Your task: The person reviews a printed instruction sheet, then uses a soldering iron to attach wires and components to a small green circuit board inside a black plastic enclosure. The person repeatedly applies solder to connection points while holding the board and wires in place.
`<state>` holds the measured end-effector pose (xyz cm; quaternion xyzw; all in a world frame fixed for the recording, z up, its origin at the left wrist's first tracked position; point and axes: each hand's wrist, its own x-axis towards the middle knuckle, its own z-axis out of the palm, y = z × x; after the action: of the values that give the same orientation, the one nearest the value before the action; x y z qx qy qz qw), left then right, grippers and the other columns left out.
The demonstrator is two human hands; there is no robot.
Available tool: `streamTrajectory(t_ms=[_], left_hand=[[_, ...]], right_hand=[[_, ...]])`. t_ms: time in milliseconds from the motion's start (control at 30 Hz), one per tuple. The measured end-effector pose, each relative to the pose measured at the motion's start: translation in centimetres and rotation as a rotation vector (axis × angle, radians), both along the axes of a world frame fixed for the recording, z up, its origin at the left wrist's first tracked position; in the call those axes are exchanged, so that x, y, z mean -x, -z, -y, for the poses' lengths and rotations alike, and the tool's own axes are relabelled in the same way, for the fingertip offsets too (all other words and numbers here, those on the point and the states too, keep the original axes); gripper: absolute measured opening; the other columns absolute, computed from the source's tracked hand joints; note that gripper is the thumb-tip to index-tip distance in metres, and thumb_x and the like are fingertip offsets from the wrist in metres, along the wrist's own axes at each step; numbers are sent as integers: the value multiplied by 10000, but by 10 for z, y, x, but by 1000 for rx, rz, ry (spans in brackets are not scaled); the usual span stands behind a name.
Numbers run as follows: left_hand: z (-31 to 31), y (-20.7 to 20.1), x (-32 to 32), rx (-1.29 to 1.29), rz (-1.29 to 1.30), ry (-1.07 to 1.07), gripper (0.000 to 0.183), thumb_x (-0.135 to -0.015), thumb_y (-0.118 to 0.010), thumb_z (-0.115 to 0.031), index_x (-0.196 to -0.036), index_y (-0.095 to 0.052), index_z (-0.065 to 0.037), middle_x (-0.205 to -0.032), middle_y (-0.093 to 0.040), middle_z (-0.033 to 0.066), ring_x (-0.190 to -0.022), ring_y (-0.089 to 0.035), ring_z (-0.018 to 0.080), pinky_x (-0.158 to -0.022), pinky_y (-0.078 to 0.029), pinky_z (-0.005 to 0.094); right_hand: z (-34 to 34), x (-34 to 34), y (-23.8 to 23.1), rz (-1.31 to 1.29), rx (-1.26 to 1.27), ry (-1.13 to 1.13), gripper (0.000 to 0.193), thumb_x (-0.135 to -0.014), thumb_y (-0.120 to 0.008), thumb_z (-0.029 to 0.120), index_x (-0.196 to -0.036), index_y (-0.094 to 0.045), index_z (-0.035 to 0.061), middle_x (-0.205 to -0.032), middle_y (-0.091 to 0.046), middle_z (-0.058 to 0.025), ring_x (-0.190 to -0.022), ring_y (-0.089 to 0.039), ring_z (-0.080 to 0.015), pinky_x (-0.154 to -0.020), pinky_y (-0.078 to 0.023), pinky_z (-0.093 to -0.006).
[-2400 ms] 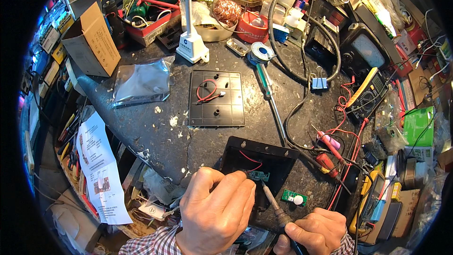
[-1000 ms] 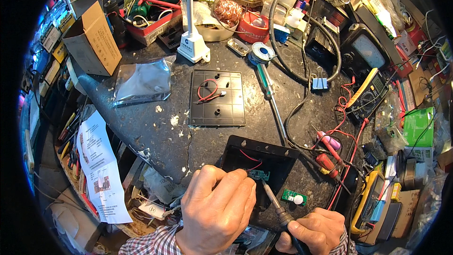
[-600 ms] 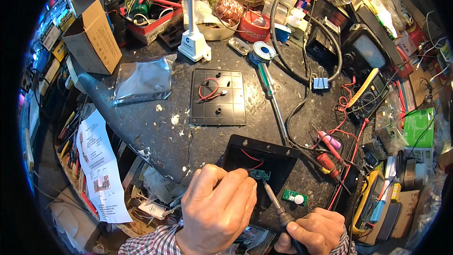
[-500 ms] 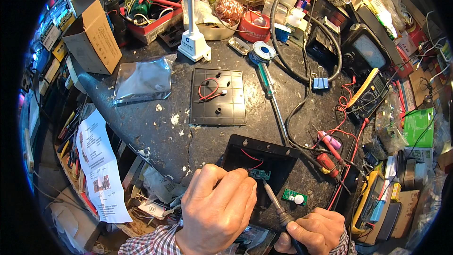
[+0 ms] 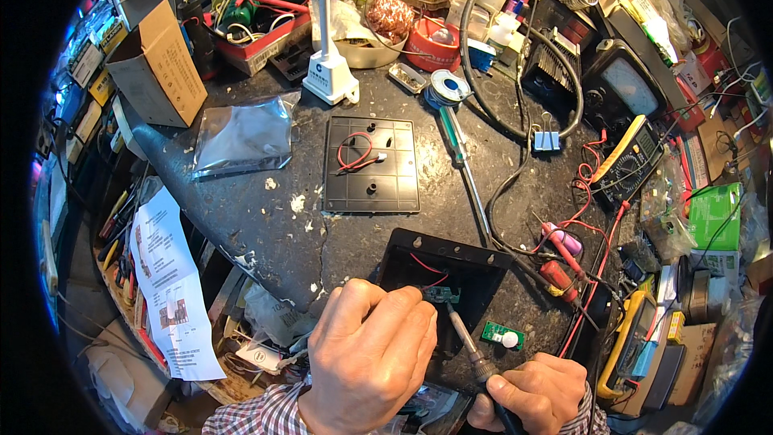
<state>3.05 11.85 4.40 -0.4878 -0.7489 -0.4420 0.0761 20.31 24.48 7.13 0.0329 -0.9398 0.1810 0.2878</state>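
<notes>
Iron (image 5: pixel 481 365) at PCB (image 5: pixel 443 296) in blk box (image 5: pixel 481 280).
R hand (image 5: pixel 541 393): fingers wrapped round iron. L hand (image 5: pixel 366 354): fingers bunched by PCB; can't tell if holding anything.

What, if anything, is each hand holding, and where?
The right hand holds a soldering iron by its handle. Whether the left hand holds anything cannot be told: its grip is hidden.

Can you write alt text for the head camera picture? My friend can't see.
A person's right hand holds a soldering iron, its tip at or near a green circuit board inside a black box, with the left hand beside the board. On the cluttered workbench lie a black panel with a red wire, a screwdriver and another green board.
</notes>
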Motion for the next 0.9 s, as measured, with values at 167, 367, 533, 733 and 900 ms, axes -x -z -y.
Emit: streamTrajectory(t_ms=[167,367,533,733,900], left_hand=[[1,0,1,1,5,1,169,-769,-831,23,-918,-752,24,-950,-733,97,-849,-640,266,-755,-547,359],[1,-2,2,-10,18,9,173,-765,-835,23,-918,-754,21,-945,-735,93,-853,-646,266,-759,-549,356],[6,-9,3,-27,71,71,185,-753,-841,28,-920,-762,18,-962,-754,100,-876,-660,280,-768,-552,361],[19,-16,0,-68,86,69,253,-708,-871,35,-941,-776,9,-992,-768,102,-900,-668,299,-787,-555,375],[33,-15,-2,-27,113,120,298,-717,-873,55,-992,-781,-12,-967,-756,103,-885,-663,299,-781,-552,384]], right_hand=[[0,1,1,0,-12,0,230,-922,-768,19,-1110,-653,-48,-718,-649,-92,-519,-608,-201,-485,-466,-306],[0,-8,-8,-41,19,-11,246,-970,-737,60,-1144,-585,-23,-689,-603,-80,-503,-572,-203,-476,-449,-318],[-5,-12,-8,-87,82,-14,290,-966,-749,71,-1169,-562,-18,-702,-596,-78,-505,-559,-208,-490,-459,-333],[-8,-13,-4,-173,175,-4,315,-968,-756,85,-1200,-561,-2,-703,-604,-81,-506,-558,-205,-498,-462,-336],[-15,-12,1,-237,265,-43,347,-956,-760,72,-1245,-596,-28,-699,-626,-97,-501,-555,-207,-489,-446,-339]])
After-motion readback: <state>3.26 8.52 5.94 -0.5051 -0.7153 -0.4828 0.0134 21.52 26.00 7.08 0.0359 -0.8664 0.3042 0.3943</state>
